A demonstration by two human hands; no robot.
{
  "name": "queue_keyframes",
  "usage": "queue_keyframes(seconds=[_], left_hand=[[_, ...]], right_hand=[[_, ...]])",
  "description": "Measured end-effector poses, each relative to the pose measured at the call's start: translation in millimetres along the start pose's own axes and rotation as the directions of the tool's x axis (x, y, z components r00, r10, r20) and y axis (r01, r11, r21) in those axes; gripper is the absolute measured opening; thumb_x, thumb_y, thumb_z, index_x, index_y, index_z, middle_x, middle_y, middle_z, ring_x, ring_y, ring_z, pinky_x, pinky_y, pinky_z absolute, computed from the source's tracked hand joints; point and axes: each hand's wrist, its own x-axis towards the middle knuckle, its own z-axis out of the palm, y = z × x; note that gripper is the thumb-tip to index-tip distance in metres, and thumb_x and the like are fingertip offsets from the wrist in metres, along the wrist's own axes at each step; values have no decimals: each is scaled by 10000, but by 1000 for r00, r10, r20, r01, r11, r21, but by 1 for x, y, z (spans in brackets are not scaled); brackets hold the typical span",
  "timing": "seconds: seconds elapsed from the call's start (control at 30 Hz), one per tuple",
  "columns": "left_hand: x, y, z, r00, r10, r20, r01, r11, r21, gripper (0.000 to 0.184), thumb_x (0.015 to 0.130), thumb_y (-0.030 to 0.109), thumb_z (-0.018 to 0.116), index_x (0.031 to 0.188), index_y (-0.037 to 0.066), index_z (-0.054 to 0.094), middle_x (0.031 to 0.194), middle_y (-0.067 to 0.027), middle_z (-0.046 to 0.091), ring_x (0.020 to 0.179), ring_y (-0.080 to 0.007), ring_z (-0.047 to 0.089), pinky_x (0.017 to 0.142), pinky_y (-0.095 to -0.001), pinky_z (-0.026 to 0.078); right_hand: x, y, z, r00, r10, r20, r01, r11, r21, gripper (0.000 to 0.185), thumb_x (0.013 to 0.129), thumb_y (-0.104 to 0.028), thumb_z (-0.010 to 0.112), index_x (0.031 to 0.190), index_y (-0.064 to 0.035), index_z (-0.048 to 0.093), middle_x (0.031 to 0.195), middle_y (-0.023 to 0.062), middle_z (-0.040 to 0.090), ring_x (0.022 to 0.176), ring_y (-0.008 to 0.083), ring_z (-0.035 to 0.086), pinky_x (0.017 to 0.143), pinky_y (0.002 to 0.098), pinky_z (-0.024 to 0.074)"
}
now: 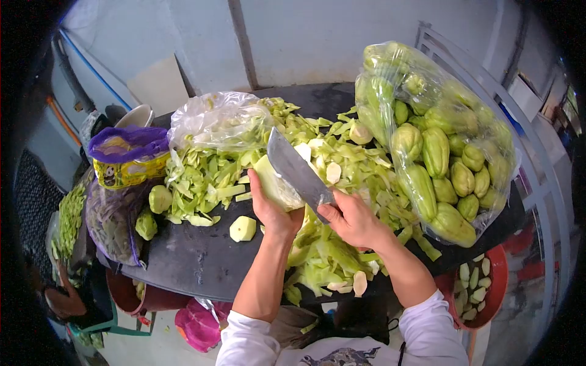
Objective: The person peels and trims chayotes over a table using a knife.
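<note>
My left hand [276, 216] is wrapped round a pale green, peeled chayote [268, 178], held up above the table. In my right hand [353, 221] is a broad-bladed kitchen knife [295, 168], its handle mostly hidden by the fingers. The blade slants up to the left and lies against or just over the chayote's right side; I cannot tell whether it cuts in. Green peelings [332, 244] are heaped under and around both hands. A cut, pale chayote piece [243, 229] rests on the dark table [183, 256] left of my left wrist.
A clear bag of whole chayotes [436, 152] stands at the right. Peelings surround another plastic bag [217, 119] at the back. A purple net bag [113, 213] sits at the left edge. Below right, a red bucket [499, 287] holds pale pieces. A metal railing [543, 189] runs along the right.
</note>
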Motion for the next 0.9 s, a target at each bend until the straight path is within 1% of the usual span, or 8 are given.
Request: queue_keyframes(seconds=[0.23,0.27,0.33,0.43,0.53,0.63,0.73,0.9], left_hand=[[-6,-14,3,993,-67,95,60,995,84,662,968,607,373,1182,8,555,1060,-141,640,966,-269,620,879,-402,492],[-5,-17,1,997,-5,83,-9,986,167,636,978,585,377,1181,8,552,1067,-134,635,967,-257,619,877,-390,491],[-3,-21,-3,995,59,75,-76,966,249,611,989,563,382,1180,7,549,1074,-128,631,969,-245,618,876,-378,491],[-2,-24,-2,979,202,15,-192,907,375,560,1000,531,401,1183,21,545,1082,-109,621,966,-221,614,870,-368,491],[-2,-19,-1,870,408,278,-484,596,641,538,1000,524,412,1183,37,546,1077,-96,617,962,-215,611,867,-372,491],[6,-17,-5,977,211,4,-198,908,370,544,1000,528,399,1181,34,541,1052,-109,617,949,-219,609,839,-346,502],[9,-1,6,999,2,54,-8,994,111,547,995,528,391,1173,31,534,1031,-130,614,920,-241,606,800,-367,513],[19,7,-8,976,-144,165,163,980,-114,558,970,545,411,1185,42,525,980,-135,565,882,-282,571,743,-380,507]], right_hand=[[1,1,0,999,40,-4,-39,992,123,409,960,-344,597,937,62,554,710,231,637,623,367,635,571,428,468],[1,6,3,999,42,-6,-40,992,124,409,960,-344,597,937,62,554,710,231,637,623,367,635,571,428,468],[4,14,10,988,-86,-129,96,993,73,396,939,-349,650,992,40,597,579,50,570,505,100,494,480,297,410],[5,7,7,975,-121,-188,131,991,39,418,906,-370,694,940,40,623,568,29,567,505,87,487,476,288,401],[1,-13,-1,992,9,-123,3,995,103,394,902,-362,702,877,25,634,542,3,536,508,75,471,474,278,390],[-1,-14,-1,990,33,-135,-10,985,172,360,897,-336,712,854,14,637,535,-5,515,506,67,457,471,263,377],[-1,-6,-14,971,212,-106,-193,967,169,418,881,-388,714,937,20,647,608,33,579,525,107,510,507,293,436],[3,12,-20,942,87,-324,-126,987,-99,437,772,-336,810,949,10,610,734,120,678,621,227,656,592,360,511]])
